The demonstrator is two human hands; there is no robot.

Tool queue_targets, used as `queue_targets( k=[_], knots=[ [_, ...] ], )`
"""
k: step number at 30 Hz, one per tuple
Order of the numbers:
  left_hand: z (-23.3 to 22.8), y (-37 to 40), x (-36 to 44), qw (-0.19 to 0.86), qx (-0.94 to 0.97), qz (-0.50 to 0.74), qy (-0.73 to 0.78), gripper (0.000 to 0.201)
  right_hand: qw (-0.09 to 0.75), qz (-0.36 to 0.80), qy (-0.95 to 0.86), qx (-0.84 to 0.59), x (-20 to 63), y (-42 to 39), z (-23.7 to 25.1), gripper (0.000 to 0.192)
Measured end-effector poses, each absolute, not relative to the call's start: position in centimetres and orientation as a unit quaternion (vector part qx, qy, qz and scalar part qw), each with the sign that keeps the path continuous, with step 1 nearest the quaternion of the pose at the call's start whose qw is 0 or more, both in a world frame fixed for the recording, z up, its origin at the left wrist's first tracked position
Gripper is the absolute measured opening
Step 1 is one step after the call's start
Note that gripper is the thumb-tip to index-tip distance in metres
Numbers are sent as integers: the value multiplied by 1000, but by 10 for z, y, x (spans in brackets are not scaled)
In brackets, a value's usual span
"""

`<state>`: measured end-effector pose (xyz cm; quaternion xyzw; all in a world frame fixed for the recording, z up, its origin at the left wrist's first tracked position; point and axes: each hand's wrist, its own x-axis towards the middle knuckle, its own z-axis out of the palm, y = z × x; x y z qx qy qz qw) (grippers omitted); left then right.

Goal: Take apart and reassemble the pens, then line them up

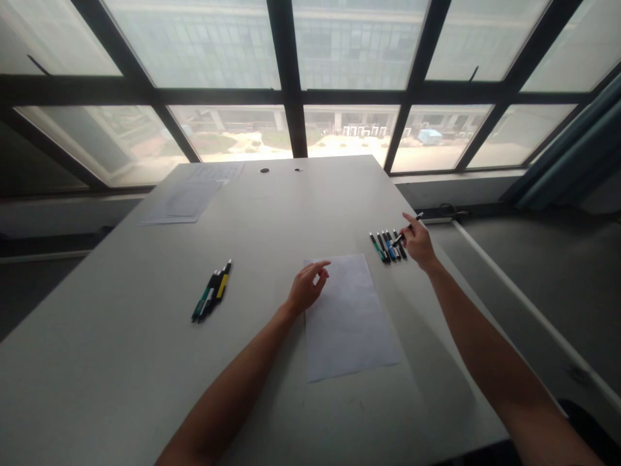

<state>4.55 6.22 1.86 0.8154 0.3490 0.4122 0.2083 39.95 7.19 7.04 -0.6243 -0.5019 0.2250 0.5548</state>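
White sheet (pixel 350 317) lies mid-bench under loose left hand (pixel 306 285); right hand (pixel 418 244) pinches a black pen (pixel 406 230) above the pen row (pixel 387 246), picking step; writing likely needs it brought over.

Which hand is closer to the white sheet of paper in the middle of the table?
Left. The left hand rests at the upper left edge of the paper. The right hand is off to its upper right, holding a pen.
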Motion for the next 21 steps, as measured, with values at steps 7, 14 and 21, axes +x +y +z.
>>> queue_targets(
  k=[7, 14, 21],
  knots=[
    [20, 62, 46, 215, 815, 409, 349, 25, 258, 103, -511, -814, 473, 94, 42, 53],
    [19, 63, 48, 216, 810, 433, 331, 21, 175, 91, -518, -833, 472, 110, 25, 18],
    [20, 63, 48, 231, 816, 419, 324, 21, 156, 96, -525, -831, 464, 115, 26, 22]
  ],
)
